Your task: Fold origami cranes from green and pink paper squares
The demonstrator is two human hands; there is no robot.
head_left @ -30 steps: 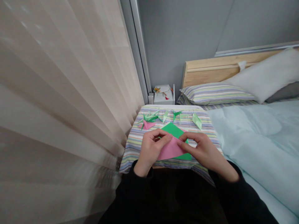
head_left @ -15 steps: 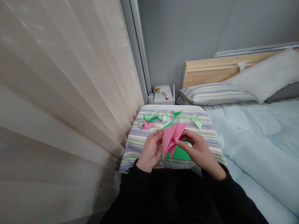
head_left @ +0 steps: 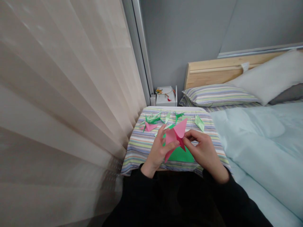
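Observation:
A partly folded pink origami paper (head_left: 180, 128) is held between both hands above the small table. My left hand (head_left: 158, 152) grips its left side, with the thumb across the front and the fingers behind. On the other side, my right hand (head_left: 200, 145) pinches the right edge between thumb and fingertips. The paper's upper flap points up and to the right, and lower points hang beneath. Under it lies a green paper sheet (head_left: 181, 155), partly covered by the pink paper and my left hand.
Several green folded pieces (head_left: 153, 119) and a pink folded piece (head_left: 150, 126) lie toward the table's back. A striped cloth (head_left: 137, 148) covers the table. Pleated curtain (head_left: 94, 94) stands left, a bed with pale blue quilt (head_left: 260, 132) right, and a white nightstand (head_left: 165, 100) behind.
My left thumb has moved onto the front of the pink paper. The paper's flaps have spread and turned, and my right fingertips have shifted along its right edge.

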